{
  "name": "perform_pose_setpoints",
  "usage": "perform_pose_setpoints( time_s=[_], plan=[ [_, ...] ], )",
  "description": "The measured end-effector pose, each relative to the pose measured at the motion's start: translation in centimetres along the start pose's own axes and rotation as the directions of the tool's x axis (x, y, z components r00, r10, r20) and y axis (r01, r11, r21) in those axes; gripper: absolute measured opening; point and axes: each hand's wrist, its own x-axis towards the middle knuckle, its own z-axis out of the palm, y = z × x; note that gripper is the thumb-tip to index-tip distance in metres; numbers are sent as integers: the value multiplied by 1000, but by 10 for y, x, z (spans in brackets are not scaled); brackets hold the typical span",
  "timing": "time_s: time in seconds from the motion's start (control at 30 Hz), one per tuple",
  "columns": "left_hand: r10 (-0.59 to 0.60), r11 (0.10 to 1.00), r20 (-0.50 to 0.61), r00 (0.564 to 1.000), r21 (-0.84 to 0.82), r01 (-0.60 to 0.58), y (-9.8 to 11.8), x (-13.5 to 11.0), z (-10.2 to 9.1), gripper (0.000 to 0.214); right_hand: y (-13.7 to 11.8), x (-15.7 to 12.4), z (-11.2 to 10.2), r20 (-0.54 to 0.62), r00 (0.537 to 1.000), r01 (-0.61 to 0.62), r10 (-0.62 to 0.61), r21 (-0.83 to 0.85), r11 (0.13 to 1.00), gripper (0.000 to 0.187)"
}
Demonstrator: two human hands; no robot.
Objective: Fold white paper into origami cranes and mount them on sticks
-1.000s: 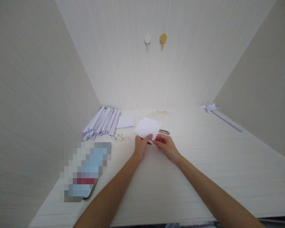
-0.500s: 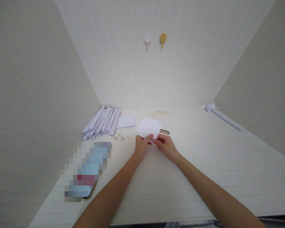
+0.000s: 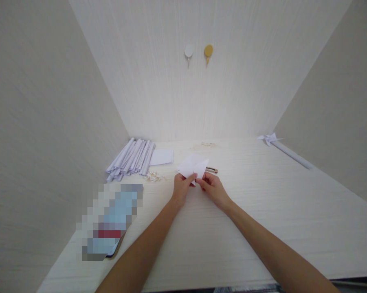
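A white piece of paper (image 3: 192, 166) with cut, pointed corners is held up between both hands over the table. My left hand (image 3: 182, 188) pinches its lower left edge, thumb on top. At the lower right, my right hand (image 3: 212, 186) has its fingers closed on the paper's near corner; the fingertips partly hide that spot. Just behind the right hand lies a narrow gold and black cutter (image 3: 212, 170), half covered by the paper. A stack of white square sheets (image 3: 161, 157) rests to the left of the held paper.
Many rolled white paper tubes (image 3: 131, 158) lie at the back left, near a small pile of white and gold pins (image 3: 154, 176). A blurred phone (image 3: 116, 221) is at the left. A paper pinwheel (image 3: 269, 139) on a stick lies back right. Two hooks (image 3: 208, 51) hang on the wall.
The held paper's shape has altered: its right corner now stands out as a point and folds show near its middle. Both hands have stayed almost in place.
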Motion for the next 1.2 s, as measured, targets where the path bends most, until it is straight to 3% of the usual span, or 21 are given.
perform_pose_setpoints(
  time_s=[0.17, 0.33, 0.47, 0.6, 0.8, 0.97, 1.07, 1.2],
  plan=[
    [-9, 988, -140, 990, -152, -13, 4, 2, -1, 31, -1, -1, 1, -5, 1000, 5, -5, -29, 1000, 13],
    [-14, 971, -192, 981, -237, -33, 9, 6, -6, 27, 0, 1, 1, -49, 997, -55, 61, 108, 993, 12],
    [-3, 982, -137, 991, -189, -23, 8, 6, -8, 23, 1, 3, -1, -190, 967, -106, 172, 313, 944, 16],
    [8, 996, -23, 1000, -90, -10, 6, 3, -7, 18, -2, 3, -4, -271, 932, -78, 241, 500, 863, 18],
    [-42, 996, 154, 987, 82, 30, 7, -2, -3, 13, -6, 5, -10, -286, 908, -17, 307, 705, 709, 19],
    [-51, 993, 145, 988, 114, 35, 6, -2, -3, 12, -7, 6, -14, -246, 897, -20, 368, 808, 589, 29],
    [-42, 996, 118, 992, 89, 32, 5, -1, -4, 12, -8, 5, -13, -228, 902, -40, 367, 802, 595, 34],
    [-32, 995, 111, 993, 96, 21, 5, -1, -3, 12, -8, 4, -10, -267, 917, -23, 296, 706, 708, 31]
  ],
)
